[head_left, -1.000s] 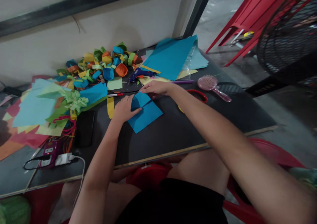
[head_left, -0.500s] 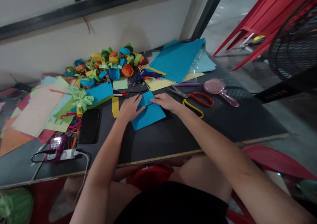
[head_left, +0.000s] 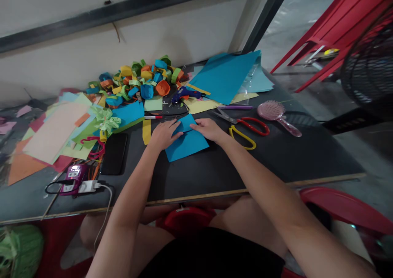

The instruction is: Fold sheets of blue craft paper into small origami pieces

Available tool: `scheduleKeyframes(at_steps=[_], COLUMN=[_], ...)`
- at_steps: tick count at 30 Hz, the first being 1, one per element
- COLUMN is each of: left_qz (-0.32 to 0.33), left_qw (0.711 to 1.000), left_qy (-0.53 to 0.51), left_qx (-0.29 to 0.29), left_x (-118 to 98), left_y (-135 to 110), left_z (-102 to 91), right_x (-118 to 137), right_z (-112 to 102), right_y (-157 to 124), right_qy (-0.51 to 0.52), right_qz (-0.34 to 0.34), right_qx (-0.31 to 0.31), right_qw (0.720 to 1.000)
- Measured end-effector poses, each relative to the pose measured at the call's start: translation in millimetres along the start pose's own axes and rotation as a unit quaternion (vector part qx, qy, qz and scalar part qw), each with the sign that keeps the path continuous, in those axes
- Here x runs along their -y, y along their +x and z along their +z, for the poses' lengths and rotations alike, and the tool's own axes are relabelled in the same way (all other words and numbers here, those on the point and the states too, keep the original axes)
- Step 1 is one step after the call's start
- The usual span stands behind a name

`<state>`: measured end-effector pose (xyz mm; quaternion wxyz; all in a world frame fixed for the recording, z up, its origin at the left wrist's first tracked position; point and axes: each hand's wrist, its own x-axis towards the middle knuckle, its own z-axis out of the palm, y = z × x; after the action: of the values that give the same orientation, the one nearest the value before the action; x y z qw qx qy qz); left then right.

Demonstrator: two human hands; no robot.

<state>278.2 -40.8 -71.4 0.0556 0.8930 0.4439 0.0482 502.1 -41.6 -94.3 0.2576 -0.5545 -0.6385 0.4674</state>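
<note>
A piece of blue paper lies on the dark table in front of me, with a crease or edge running across it. My left hand rests flat on its left side, fingers spread and thumb pointing inward. At the upper right edge, my right hand pinches the paper between thumb and fingers. Just left of my left hand is a yellow paper strip. Scissors with one red and one yellow handle lie open to the right of my right hand. A red-and-white pen sits beyond my left hand.
Behind stand many small folded paper pieces and a blue glue gun. Large blue sheets lie back right, near a pink hairbrush. Leftward are a phone, coloured sheets and a purple plug adapter.
The whole view has shifted slightly, so the table things appear a little further right. Both hands keep nearly the same place on the blue paper.
</note>
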Motion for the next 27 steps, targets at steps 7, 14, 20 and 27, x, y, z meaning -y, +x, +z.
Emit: scheduleKeyframes(at_steps=[7, 14, 20, 27], left_qz=[0.000, -0.039, -0.069, -0.221], left_qw=[1.000, 0.996, 0.990, 0.958], left_qy=[-0.009, 0.007, 0.057, 0.053], left_qx=[-0.012, -0.076, -0.110, -0.175], left_x=[0.4, -0.5, -2.4, -2.4], left_y=[-1.4, -2.0, -2.5, -7.4], left_z=[1.1, 1.7, 3.3, 3.8], right_x=[5.5, 8.6, 1.4, -0.8], right_z=[1.1, 2.6, 5.5, 5.8], right_y=[-1.9, -5.7, -0.9, 1.9], right_qy=[0.005, 0.124, 0.182, 0.137], right_qz=[0.019, 0.003, 0.005, 0.007], right_qx=[-0.002, 0.010, 0.014, -0.013], right_qw=[1.000, 0.992, 0.983, 0.990])
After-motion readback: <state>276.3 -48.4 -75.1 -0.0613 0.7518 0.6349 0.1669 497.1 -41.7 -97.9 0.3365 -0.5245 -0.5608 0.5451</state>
